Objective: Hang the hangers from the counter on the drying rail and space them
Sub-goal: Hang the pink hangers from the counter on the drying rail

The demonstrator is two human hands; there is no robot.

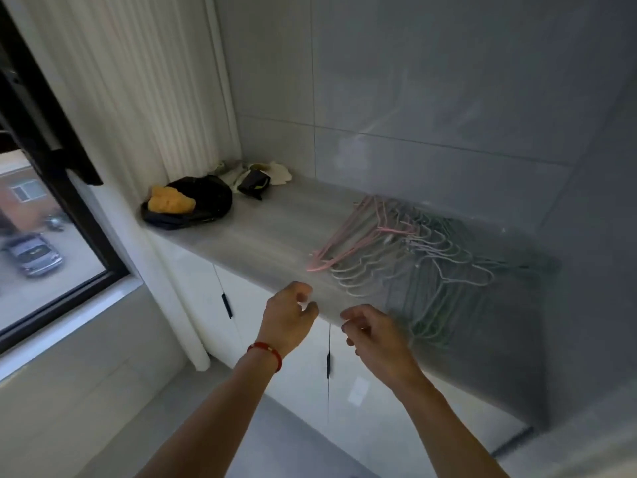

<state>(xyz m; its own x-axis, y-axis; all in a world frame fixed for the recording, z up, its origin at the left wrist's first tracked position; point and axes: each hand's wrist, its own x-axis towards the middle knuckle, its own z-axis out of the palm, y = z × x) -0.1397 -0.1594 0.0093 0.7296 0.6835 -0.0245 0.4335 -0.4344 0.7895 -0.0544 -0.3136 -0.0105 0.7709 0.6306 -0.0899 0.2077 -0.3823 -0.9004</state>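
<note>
**Both hands short of the hanger pile**

Head view: the left hand (287,313) and the right hand (374,334) hover over the front edge of the pale grey stone-look counter (262,232), fingers loosely curled, each grip released and holding nothing. Just beyond and to the right of the right hand lies the fanned pile of thin wire-like hangers (413,257), pink ones nearest the left, white and green ones farther right, all flat on the counter and overlapping. No drying rail is in view.

The hangers look light and stiff, but their hooks are interlaced, so they will probably snag and drag neighbours along. The likely best hold is the bunched necks below the hooks, lifting a few together.

Well beyond the left hand sits a black plastic bag with a yellow sponge-like lump (186,203).
</note>
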